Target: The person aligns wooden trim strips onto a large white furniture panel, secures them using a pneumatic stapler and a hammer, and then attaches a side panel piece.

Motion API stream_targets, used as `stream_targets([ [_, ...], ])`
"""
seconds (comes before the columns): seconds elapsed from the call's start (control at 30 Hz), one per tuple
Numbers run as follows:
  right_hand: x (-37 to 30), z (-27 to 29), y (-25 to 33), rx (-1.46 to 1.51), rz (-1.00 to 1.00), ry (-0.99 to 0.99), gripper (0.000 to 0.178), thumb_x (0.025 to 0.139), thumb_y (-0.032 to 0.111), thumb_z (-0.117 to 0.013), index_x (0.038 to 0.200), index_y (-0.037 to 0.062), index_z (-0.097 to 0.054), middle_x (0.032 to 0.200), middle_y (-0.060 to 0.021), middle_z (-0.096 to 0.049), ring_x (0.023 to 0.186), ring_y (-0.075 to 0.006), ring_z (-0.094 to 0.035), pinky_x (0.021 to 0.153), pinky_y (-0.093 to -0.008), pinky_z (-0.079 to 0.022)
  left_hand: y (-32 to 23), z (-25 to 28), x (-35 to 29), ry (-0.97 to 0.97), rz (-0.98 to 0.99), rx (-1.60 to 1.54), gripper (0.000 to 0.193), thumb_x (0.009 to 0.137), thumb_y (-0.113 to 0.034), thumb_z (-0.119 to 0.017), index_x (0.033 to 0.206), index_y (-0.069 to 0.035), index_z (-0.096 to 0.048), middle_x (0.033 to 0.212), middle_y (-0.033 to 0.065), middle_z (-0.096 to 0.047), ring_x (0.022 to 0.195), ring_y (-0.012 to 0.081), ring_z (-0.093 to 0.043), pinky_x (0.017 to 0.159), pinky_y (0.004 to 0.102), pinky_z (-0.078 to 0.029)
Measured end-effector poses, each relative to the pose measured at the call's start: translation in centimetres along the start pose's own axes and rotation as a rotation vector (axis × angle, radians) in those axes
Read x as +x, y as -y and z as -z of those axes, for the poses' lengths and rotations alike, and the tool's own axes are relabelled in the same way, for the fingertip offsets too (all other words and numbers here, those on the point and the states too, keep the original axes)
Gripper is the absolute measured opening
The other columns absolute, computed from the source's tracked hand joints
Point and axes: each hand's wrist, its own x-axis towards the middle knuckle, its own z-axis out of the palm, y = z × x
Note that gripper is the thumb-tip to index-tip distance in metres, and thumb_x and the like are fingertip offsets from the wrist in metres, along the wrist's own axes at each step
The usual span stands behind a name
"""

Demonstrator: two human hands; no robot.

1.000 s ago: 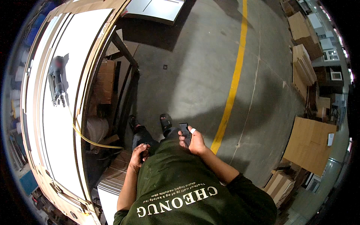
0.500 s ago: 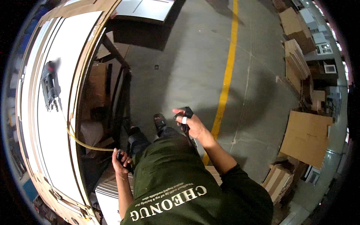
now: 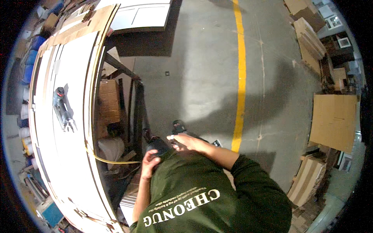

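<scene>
My left hand point(image 3: 148, 164) is by my waist, fingers curled. A thin yellow hose point(image 3: 112, 161) hangs from the bench edge and runs up to this hand; its end is hidden there. My right hand point(image 3: 184, 142) is in front of my belly, fingers bent toward the left hand, a white band round one finger. What it holds, if anything, is hidden under it. A dark hand-held power tool point(image 3: 62, 110) lies on the white panel point(image 3: 74, 163) to my left, apart from both hands.
The panel rests on a long bench with wooden boards point(image 3: 83, 21). Under it stand a cardboard box point(image 3: 108, 99) and dark frame legs point(image 3: 138, 105). A yellow floor line point(image 3: 241, 77) runs ahead on my right. Cardboard sheets point(image 3: 333, 122) and stacked boxes point(image 3: 307, 180) line the far right.
My right hand has swung left and in toward my belly, nearer the left hand. The view has shifted, and the dark piece that showed in each hand is now out of sight.
</scene>
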Motion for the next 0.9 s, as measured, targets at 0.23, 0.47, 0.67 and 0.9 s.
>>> stream_targets([
  [0.23, 2.9, -0.7, -2.1, -0.587, 0.11, -0.035, 0.032, 0.088, 0.024, -0.054, 0.108, 0.0002, -0.061, 0.088, -0.0055, -0.061, 0.076, -0.0144, -0.055, 0.061, -0.0309, -0.045, -1.1, -2.9, 0.6, 0.088, -0.048, 0.3, 0.034, 0.077, -0.002, -0.076, 0.108, -0.003, -0.06, 0.097, -0.0001, -0.063, 0.086, 0.0083, -0.058, 0.076, 0.0235, -0.048],
  [0.47, 5.7, -0.3, -2.7, -0.74, 0.103, 0.01, 0.034, 0.086, 0.018, -0.054, 0.113, -0.002, -0.059, 0.095, -0.0089, -0.062, 0.083, -0.0154, -0.057, 0.068, -0.033, -0.046, -1.6, -3.7, 0.7, 0.025, -0.113, 0.282, 0.028, 0.079, -0.006, -0.076, 0.104, 0.0, -0.065, 0.097, 0.0006, -0.066, 0.086, 0.0082, -0.058, 0.078, 0.0243, -0.048],
  [0.67, 0.6, -2.7, 2.4, -1.11, 0.148, -0.139, 0.074, 0.088, 0.064, -0.044, 0.09, -0.0056, -0.07, 0.092, -0.0264, -0.067, 0.086, -0.0344, -0.066, 0.078, -0.0447, -0.047, -1.4, -3.8, 0.8, -0.064, -0.104, 0.326, 0.017, 0.082, -0.012, -0.075, 0.091, 0.0, -0.067, 0.088, -0.0018, -0.066, 0.078, 0.0063, -0.055, 0.071, 0.023, -0.046],
  [0.9, -9.0, -4.9, 6.0, -1.421, 0.69, -0.438, 0.024, 0.088, 0.028, -0.062, 0.106, 0.012, -0.067, 0.111, -0.0109, -0.066, 0.1, -0.0287, -0.064, 0.083, -0.0407, -0.052, -1.3, -3.3, 1.5, -0.048, -0.007, 0.284, 0.019, 0.084, -0.017, -0.074, 0.092, -0.001, -0.067, 0.083, -0.0041, -0.065, 0.073, 0.0051, -0.054, 0.066, 0.0221, -0.044],
])
